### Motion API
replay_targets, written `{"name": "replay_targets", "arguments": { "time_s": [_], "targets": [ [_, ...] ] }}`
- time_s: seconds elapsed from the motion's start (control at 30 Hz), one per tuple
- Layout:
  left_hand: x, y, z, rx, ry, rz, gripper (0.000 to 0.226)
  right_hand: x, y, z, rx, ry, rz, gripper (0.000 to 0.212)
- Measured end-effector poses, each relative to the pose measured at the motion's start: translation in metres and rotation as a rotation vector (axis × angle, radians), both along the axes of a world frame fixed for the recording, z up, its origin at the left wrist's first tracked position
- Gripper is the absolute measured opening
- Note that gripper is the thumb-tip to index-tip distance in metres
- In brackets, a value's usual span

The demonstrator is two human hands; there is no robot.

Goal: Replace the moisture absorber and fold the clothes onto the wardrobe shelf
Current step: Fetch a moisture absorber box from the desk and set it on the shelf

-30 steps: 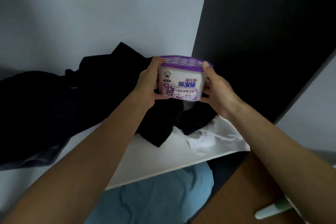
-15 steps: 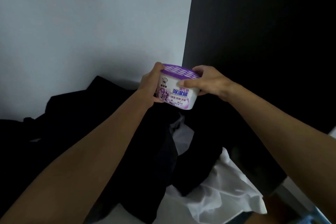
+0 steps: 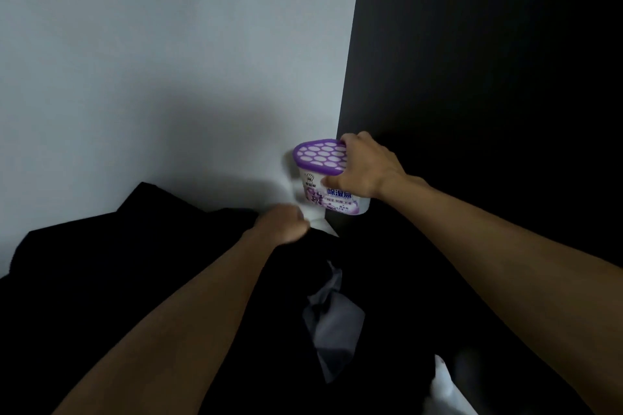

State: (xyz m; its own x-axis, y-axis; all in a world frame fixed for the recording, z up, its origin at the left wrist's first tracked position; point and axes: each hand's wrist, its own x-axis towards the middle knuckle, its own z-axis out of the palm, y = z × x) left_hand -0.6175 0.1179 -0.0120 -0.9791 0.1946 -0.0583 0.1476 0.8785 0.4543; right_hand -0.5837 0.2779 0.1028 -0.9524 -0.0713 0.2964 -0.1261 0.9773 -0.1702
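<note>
Head view: right hand [image 3: 365, 167] fingers [image 3: 349, 140] grip the moisture absorber [image 3: 325, 175] at the wall [image 3: 168, 61]; left hand [image 3: 281, 224] blurred, grip unclear.

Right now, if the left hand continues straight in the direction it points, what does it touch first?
Probably the moisture absorber, held by the right hand just beyond the left hand; depth is unclear.

A single head-worn view looks forward and steeply down into the back right corner of a wardrobe shelf, close enough that both forearms run in from the bottom edge and fill much of the lower frame. The pale back wall [image 3: 161, 54] takes the upper left, the dark side panel [image 3: 488, 54] the right; their seam runs nearly upright down the middle. Wide-angle bending stretches the edges. No second view shares the scene.
</note>
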Motion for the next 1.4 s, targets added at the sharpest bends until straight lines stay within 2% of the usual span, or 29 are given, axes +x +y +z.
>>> {"name": "replay_targets", "arguments": {
  "time_s": [0.1,0.23,0.43,0.67,0.8,0.93,1.07,1.13,1.23,1.4],
  "targets": [
    [-0.002,-0.003,-0.027,-0.204,-0.079,-0.13,0.04,-0.019,-0.004,-0.019,0.017,-0.004,0.009,0.091],
    [-0.004,-0.007,-0.037,-0.228,-0.087,-0.183,0.04,-0.039,-0.013,-0.051,0.053,-0.101,0.038,0.09],
    [0.004,-0.013,-0.049,-0.109,0.056,-0.18,0.039,-0.059,-0.021,-0.085,0.079,-0.184,0.082,0.091],
    [-0.001,-0.02,-0.05,-0.009,0.016,-0.205,0.036,-0.072,-0.025,-0.093,0.148,-0.207,0.146,0.086],
    [-0.002,-0.013,-0.051,0.067,0.034,-0.161,0.025,-0.074,-0.024,-0.092,0.207,-0.24,0.137,0.084],
    [-0.005,-0.013,-0.055,0.126,0.023,-0.119,0.032,-0.077,-0.028,-0.088,0.301,-0.259,0.105,0.075],
    [-0.006,-0.017,-0.055,0.174,0.034,-0.108,0.035,-0.079,-0.03,-0.087,0.3,-0.299,0.09,0.066],
    [-0.005,-0.018,-0.056,0.186,0.049,-0.112,0.029,-0.08,-0.032,-0.089,0.274,-0.299,0.085,0.072],
    [-0.005,-0.018,-0.053,0.115,0.087,-0.112,0.024,-0.082,-0.034,-0.091,0.265,-0.285,0.081,0.09],
    [0.01,-0.013,-0.029,-0.1,0.176,-0.083,0.024,-0.086,-0.027,-0.091,0.269,-0.285,0.062,0.095]
  ]
}}
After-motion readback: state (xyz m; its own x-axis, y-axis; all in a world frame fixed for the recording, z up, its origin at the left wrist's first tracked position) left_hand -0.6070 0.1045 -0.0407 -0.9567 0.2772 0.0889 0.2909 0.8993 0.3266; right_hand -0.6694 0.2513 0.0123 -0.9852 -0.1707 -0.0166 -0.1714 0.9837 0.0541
